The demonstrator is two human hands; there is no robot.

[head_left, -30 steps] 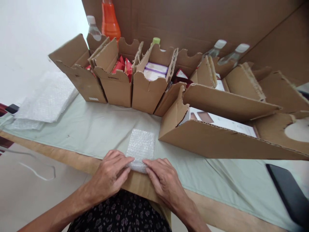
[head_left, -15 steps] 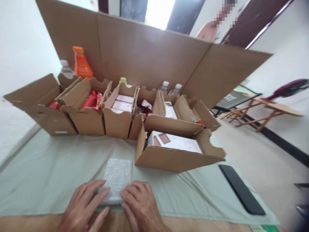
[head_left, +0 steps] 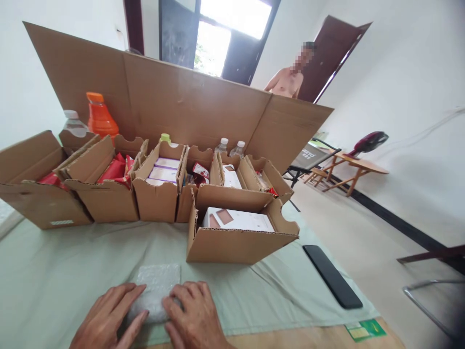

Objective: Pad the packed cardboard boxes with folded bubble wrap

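A small packet wrapped in bubble wrap (head_left: pixel 157 283) lies on the pale green cloth (head_left: pixel 65 271) at the near edge of the table. My left hand (head_left: pixel 107 319) rests on its left side with fingers stretched flat, and my right hand (head_left: pixel 192 315) presses its right side with fingers curled over the near end. Just beyond stands an open cardboard box (head_left: pixel 236 237) holding a white carton with a brown patch.
A row of open cardboard boxes (head_left: pixel 105 194) with red and white packs lines the back, before a tall cardboard sheet (head_left: pixel 174 106). An orange bottle (head_left: pixel 99 116) and clear bottles stand behind. A black phone (head_left: pixel 332 282) lies right. A person (head_left: pixel 286 80) stands at the doorway.
The view has tilted up and swung right, showing the room, doorway and a person. Both hands stay on the bubble-wrapped packet at the table's near edge.
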